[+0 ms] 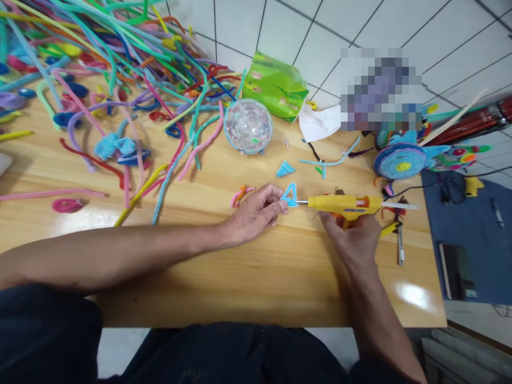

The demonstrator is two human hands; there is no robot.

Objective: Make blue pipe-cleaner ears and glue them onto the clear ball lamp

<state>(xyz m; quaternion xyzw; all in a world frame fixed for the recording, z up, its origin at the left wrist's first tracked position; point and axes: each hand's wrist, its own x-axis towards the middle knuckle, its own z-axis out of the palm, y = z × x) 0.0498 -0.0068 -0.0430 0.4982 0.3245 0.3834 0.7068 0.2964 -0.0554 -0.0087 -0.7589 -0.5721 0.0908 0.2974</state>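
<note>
Blue triangle [292, 202]: left hand [258, 213] pinches it, right hand [357, 237] grips glue gun [336, 203]; clear dome [248, 126] beyond.

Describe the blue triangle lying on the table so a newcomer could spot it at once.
On the wooden table, find the clear dome. Just right of it and slightly nearer the person lies the blue triangle, beyond the left hand. Its middle is filled in, unlike the open blue outline held in that hand.

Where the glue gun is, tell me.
In the head view, the glue gun is right of centre in the right hand, nozzle at the blue triangle.
</note>
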